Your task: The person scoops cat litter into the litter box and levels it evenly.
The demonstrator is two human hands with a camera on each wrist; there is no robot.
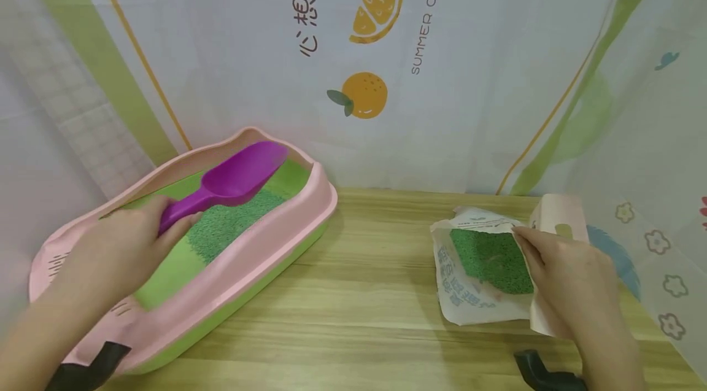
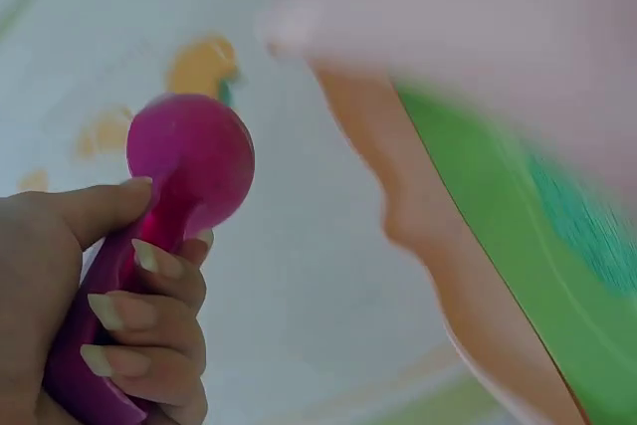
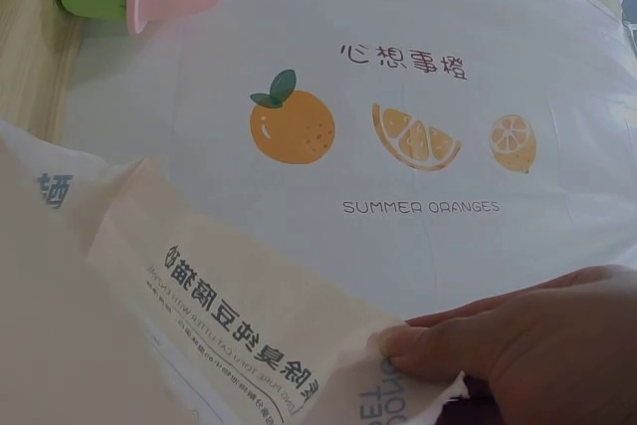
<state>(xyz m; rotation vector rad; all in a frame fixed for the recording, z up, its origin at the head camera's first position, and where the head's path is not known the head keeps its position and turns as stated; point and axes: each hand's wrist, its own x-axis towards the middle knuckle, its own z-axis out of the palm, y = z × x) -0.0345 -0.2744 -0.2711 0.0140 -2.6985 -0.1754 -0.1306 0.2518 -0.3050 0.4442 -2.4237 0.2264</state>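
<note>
My left hand (image 1: 118,250) grips the handle of a purple scoop (image 1: 243,173), held above a pink and green litter box (image 1: 265,243). In the left wrist view the fingers curl round the scoop's handle (image 2: 95,365). Green litter pellets (image 1: 232,222) cover part of the box's floor. On the right, my right hand (image 1: 574,274) pinches the upper edge of an open paper-like bag of cat litter (image 1: 464,299). Green pellets (image 1: 491,259) show inside its mouth. The bag's printed side (image 3: 239,316) and the pinching thumb appear in the right wrist view.
A pale box-like thing (image 1: 560,216) with a cutout stands behind the right hand. The wooden tabletop (image 1: 375,293) lies between litter box and bag. A white curtain (image 1: 469,102) printed with oranges hangs close behind, and a flowered curtain (image 1: 657,194) is at the right.
</note>
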